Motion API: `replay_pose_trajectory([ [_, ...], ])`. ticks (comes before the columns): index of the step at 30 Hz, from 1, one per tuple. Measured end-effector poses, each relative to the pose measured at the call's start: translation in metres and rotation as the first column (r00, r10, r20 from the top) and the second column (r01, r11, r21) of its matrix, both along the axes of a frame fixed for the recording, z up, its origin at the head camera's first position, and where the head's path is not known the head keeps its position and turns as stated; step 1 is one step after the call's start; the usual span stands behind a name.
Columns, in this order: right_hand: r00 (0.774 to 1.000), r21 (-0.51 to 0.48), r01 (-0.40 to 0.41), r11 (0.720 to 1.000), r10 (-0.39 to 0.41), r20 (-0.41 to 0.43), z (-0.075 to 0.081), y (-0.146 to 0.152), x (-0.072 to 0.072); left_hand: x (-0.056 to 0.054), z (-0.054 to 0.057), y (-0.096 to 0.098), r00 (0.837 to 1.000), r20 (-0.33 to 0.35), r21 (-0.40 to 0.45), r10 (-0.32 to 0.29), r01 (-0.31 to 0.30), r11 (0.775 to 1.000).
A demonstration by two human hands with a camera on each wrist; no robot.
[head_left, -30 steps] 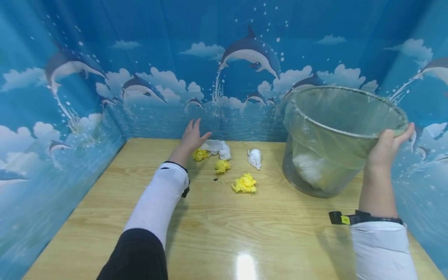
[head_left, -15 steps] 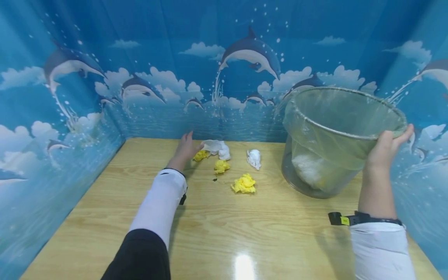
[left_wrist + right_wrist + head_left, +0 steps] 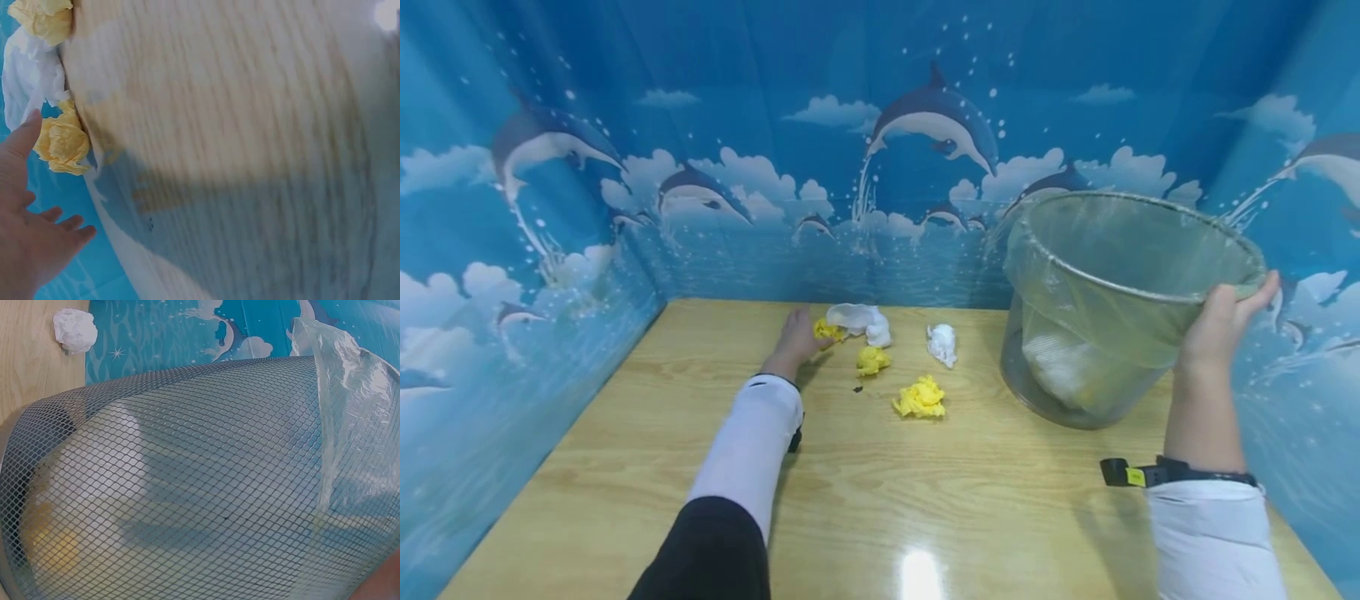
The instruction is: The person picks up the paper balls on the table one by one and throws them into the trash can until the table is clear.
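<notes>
In the head view my left hand is low at the back of the table, beside a crumpled yellow paper. The left wrist view shows the thumb right at that paper, the other fingers spread apart from it. My right hand grips the rim of a mesh wastebasket lined with a translucent greenish bag. Through the mesh, white and yellow crumpled paper shows at the bottom. A crumpled white paper lies against the yellow one, close to the left hand.
Two more yellow paper balls, a smaller one and a larger one, lie mid-table. Another white paper ball lies left of the wastebasket. A tiny dark scrap is nearby. A blue dolphin-print curtain surrounds the wooden table.
My left hand has come down from above the table's back edge to the left side of the yellow paper. The right hand keeps its grip on the wastebasket rim.
</notes>
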State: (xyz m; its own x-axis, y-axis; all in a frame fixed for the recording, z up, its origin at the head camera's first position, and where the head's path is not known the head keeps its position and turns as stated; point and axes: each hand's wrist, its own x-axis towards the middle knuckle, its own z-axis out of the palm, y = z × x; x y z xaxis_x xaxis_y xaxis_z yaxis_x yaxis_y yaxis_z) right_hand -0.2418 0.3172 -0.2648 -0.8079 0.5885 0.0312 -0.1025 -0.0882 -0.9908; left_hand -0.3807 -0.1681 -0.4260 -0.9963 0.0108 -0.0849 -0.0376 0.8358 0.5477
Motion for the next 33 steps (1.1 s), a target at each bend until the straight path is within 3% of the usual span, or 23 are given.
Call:
replay_pose_trajectory([
  [4,1.0,0.009,0.002,1.0,-0.002,-0.006,0.0,-0.001,0.0,0.0,-0.003,0.0,0.999,0.031,0.007,-0.007,0.007,1.0],
  [10,1.0,0.009,-0.003,1.0,0.003,-0.013,0.002,-0.002,0.001,-0.003,-0.008,0.003,0.999,-0.009,0.048,-0.044,0.045,0.998],
  [16,1.0,0.009,-0.01,1.0,0.01,0.008,0.002,-0.002,0.002,0.0,-0.014,0.005,0.998,0.017,0.084,-0.057,0.056,0.995],
  [20,1.0,0.01,-0.004,1.0,0.004,-0.002,0.0,-0.001,0.001,-0.001,-0.017,0.006,0.995,-0.017,0.104,-0.095,0.096,0.99],
  [33,1.0,0.016,-0.001,1.0,0.001,0.001,-0.001,-0.001,0.001,-0.004,-0.019,0.013,0.985,-0.024,0.061,-0.171,0.172,0.983],
])
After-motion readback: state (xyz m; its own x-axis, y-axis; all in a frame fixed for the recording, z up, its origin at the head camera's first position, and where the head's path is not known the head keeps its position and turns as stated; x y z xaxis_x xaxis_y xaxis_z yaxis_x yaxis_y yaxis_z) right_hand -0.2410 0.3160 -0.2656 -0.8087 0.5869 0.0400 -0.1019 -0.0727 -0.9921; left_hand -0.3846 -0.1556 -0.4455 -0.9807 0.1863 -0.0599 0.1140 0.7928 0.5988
